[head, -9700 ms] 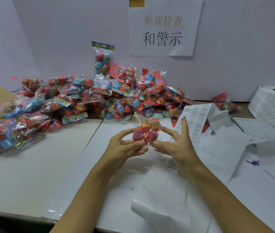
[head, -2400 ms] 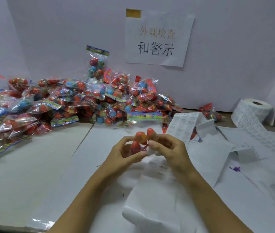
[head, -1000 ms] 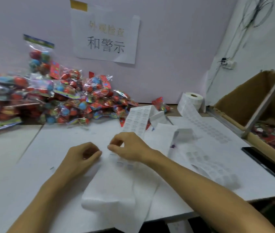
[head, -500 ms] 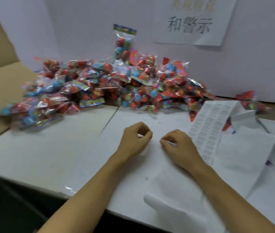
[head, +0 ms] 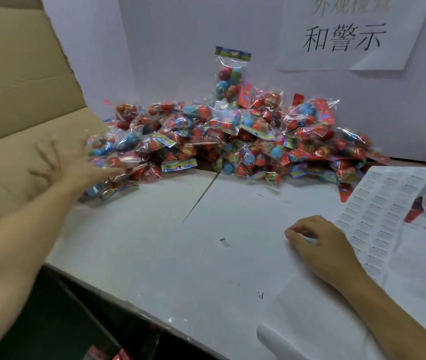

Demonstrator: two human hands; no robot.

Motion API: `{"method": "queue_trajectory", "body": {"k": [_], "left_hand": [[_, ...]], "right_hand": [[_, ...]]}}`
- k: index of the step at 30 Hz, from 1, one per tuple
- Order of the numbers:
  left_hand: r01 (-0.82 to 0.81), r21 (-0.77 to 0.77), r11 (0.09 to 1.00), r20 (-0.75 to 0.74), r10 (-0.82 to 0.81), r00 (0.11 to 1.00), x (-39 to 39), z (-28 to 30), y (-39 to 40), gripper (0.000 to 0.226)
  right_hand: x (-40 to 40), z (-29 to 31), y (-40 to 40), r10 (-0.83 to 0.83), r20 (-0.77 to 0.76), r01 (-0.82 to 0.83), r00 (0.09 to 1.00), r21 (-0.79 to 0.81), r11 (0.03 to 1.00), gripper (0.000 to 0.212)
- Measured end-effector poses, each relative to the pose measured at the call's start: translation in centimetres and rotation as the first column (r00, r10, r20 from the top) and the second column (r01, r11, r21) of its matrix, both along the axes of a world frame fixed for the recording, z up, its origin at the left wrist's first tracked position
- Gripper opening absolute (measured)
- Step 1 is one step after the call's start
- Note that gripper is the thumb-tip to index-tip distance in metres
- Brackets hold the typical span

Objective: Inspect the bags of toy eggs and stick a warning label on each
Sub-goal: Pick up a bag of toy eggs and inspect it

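A heap of clear bags of red and blue toy eggs (head: pixel 232 144) lies against the back wall, and one bag (head: pixel 228 76) stands upright on top. My left hand (head: pixel 69 162) is blurred, fingers spread, at the left end of the heap, touching the nearest bags there. My right hand (head: pixel 316 242) rests on the table with its fingers curled, next to a strip of white warning labels (head: pixel 378 219). I cannot tell whether a label is pinched in its fingers.
A brown cardboard box flap (head: pixel 11 105) stands at the left, behind my left hand. White paper sheets (head: pixel 180 229) cover the table, whose front edge (head: pixel 134 307) runs diagonally below. A paper sign with characters (head: pixel 344 35) hangs on the wall.
My left hand has left the middle of the table and reached far left to the end of the heap, opening its fingers. My right hand stays by the label strip. The view has turned left.
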State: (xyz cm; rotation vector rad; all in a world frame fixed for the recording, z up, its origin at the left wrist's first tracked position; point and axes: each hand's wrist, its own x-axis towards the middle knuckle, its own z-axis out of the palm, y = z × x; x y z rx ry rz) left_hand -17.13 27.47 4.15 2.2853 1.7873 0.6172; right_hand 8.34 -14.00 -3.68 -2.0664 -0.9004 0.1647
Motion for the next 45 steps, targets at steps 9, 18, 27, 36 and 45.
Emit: {"method": "queue_trajectory", "body": {"k": [9, 18, 27, 36, 45], "left_hand": [[0.345, -0.143, 0.928, 0.143, -0.326, 0.935, 4.8, -3.9, -1.9, 0.105], [0.527, -0.03, 0.849, 0.128, -0.52, 0.845, 12.4, -5.8, -13.7, 0.073], [0.67, 0.317, 0.671, 0.286, -0.741, 0.607, 19.6, -3.4, -22.9, 0.041], [0.942, -0.157, 0.298, 0.983, 0.142, 0.118, 18.8, -1.8, -26.8, 0.051], [0.956, -0.262, 0.128, 0.959, 0.14, 0.244, 17.7, -5.6, -27.9, 0.058]], "right_hand": [[0.3, -0.3, 0.5, -0.059, -0.063, 0.062, 0.996, 0.051, 0.997, 0.013], [-0.3, 0.3, 0.2, -0.047, -0.079, 0.051, 0.996, 0.038, 0.998, 0.012], [-0.1, 0.6, -0.2, -0.11, -0.238, 0.166, 0.965, 0.232, 0.959, 0.009], [0.1, 1.5, -0.5, -0.065, -0.469, 0.298, 0.881, 0.443, 0.846, 0.038], [0.1, 1.7, -0.8, 0.099, -0.557, 0.227, 0.825, 0.485, 0.844, 0.034]]}}
